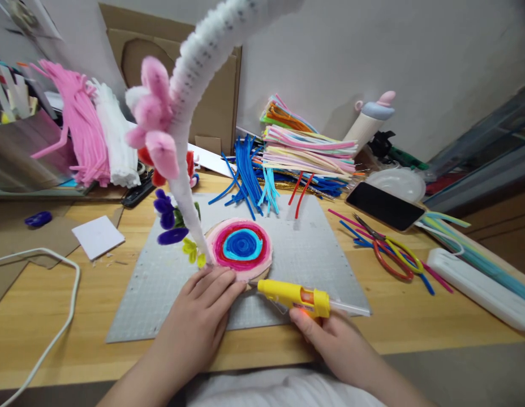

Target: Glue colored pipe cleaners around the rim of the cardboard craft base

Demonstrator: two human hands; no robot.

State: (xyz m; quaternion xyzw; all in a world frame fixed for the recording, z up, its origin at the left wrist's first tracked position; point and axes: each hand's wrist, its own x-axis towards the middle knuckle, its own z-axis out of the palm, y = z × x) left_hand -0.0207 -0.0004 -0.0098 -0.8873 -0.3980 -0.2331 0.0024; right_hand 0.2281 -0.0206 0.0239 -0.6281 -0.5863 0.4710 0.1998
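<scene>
Right of lower centre, the right hand is gripping a yellow glue gun, its nozzle pointing at the ringed disc, which is lying mid-frame on a grey mat. The left hand's fingers are resting over the disc's near edge; whether they're pinching it, I can't tell.

In front of you there is a plain wall, lt. grey w/ slight purple tone. Your table is of pale yellowish wood. On your R side stands a dark bluish panel, w/ brown surface under it; cabinet or other furn., you can't tell. Light is rather soft, w/ faint shadow on the wall.
</scene>
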